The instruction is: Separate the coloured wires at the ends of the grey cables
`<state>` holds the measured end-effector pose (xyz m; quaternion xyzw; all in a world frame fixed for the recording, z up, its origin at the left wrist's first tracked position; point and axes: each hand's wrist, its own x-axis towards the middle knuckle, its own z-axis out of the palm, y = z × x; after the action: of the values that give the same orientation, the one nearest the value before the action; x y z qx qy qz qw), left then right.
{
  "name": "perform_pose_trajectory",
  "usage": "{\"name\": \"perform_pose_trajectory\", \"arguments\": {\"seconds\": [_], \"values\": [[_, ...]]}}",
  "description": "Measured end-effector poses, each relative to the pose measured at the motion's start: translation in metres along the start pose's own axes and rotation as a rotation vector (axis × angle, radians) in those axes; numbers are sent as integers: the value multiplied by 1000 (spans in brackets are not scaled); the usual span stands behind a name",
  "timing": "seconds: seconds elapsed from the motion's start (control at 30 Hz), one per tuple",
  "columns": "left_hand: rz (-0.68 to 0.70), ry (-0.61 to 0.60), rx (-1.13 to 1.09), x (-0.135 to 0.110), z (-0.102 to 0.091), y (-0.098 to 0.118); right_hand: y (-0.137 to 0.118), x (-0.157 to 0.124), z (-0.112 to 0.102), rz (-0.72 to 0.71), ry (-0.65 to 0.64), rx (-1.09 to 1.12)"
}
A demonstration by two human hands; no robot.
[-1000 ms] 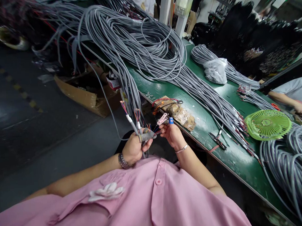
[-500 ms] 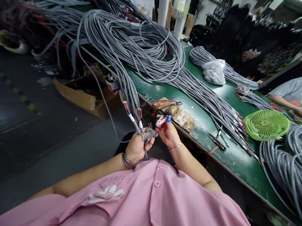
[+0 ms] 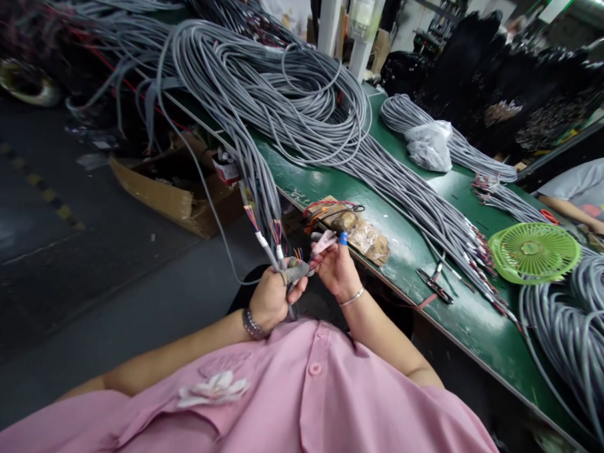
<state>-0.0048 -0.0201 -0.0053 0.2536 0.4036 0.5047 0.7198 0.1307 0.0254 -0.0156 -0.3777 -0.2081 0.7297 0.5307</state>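
My left hand is wrapped round a grey cable, and its thumb wears a grey finger cover. Close beside that hand are cable ends with white sleeves and bared coloured wires. My right hand is held against the left thumb tip, its fingers pinched on thin coloured wires. Pale tape covers one right finger and a blue cover sits on another. The exact grip between the fingertips is too small to make out.
A large coil of grey cable lies across the green table. Nearby are a taped cardboard block, dark pliers, a green fan and a plastic bag. An open carton stands on the floor. A co-worker's arm is at right.
My right fingers have turned slightly and shifted a little to the right. My left hand stays round the cable, almost in place.
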Motion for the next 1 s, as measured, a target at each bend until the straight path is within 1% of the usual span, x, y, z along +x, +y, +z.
{"name": "perform_pose_trajectory", "arguments": {"seconds": [0.07, 0.17, 0.37, 0.57, 0.7, 0.83, 0.93, 1.0], "values": [[14, -10, 13, -3, -1, 0, -2, -2, 0, 17, -8, 14], [48, -7, 39, -6, -2, 0, -5, -4, 1, 0, -5, 8], [91, 12, 14, -2, -2, -2, -5, -4, 0, -24, 8, 24], [98, 13, -5, 4, -1, -6, -3, 2, 1, 48, 3, 137], [99, 21, -3, 8, -3, -10, -2, 5, 4, 29, 66, 186], [98, 18, 12, 10, -4, -13, -1, 6, 7, 11, 111, 187], [97, 15, 14, 9, -4, -13, 2, 6, 6, 14, 113, 198], [101, 17, 10, 8, -4, -12, 4, 5, 5, 25, 86, 213]]}}
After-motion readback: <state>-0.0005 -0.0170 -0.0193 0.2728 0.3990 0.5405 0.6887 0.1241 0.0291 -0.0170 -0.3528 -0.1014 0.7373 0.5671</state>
